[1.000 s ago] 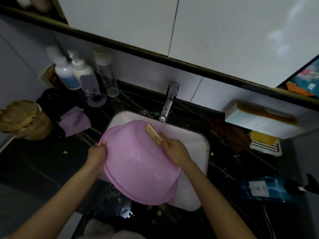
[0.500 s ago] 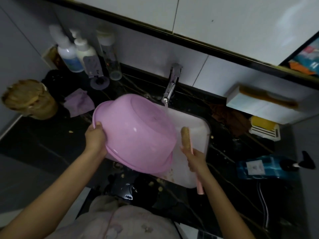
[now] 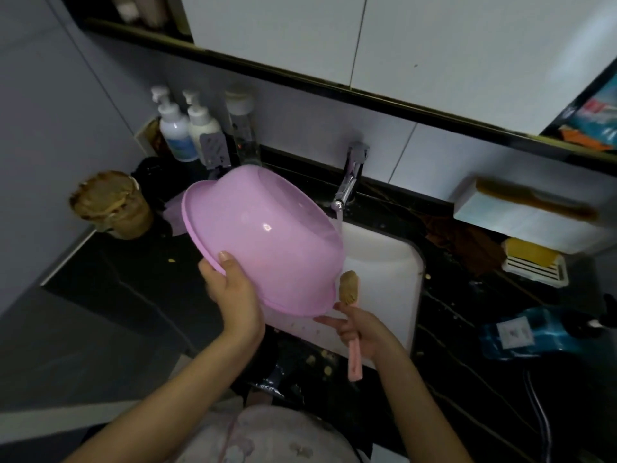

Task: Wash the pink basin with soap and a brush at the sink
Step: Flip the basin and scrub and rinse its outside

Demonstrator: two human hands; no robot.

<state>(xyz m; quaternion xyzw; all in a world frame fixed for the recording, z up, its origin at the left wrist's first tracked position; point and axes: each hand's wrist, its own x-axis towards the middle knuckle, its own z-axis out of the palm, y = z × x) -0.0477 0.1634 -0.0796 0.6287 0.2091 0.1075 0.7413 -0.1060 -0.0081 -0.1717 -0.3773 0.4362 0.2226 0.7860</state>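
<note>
The pink basin (image 3: pixel 267 238) is held upside down and tilted over the left part of the white sink (image 3: pixel 384 272), its bottom toward the camera. My left hand (image 3: pixel 233 292) grips its near rim, thumb on the outside. My right hand (image 3: pixel 359 329) holds a brush (image 3: pixel 350 315) by its pink handle, tan bristle head up, just beside the basin's lower right rim; one finger points toward that rim. Water runs from the chrome tap (image 3: pixel 350 182) into the sink behind the basin.
Pump bottles (image 3: pixel 187 132) stand at the back left, with a brown lidded tub (image 3: pixel 113 208) and a purple cloth (image 3: pixel 173 212). On the right are a yellow soap on a white rack (image 3: pixel 534 262), a wall shelf with a brush (image 3: pixel 534 208), and a blue bottle (image 3: pixel 534 332) lying flat.
The basin has been lifted and swung left, off the sink. My right hand took the brush off the basin's bottom and lowered it to the near rim. The view shifted back.
</note>
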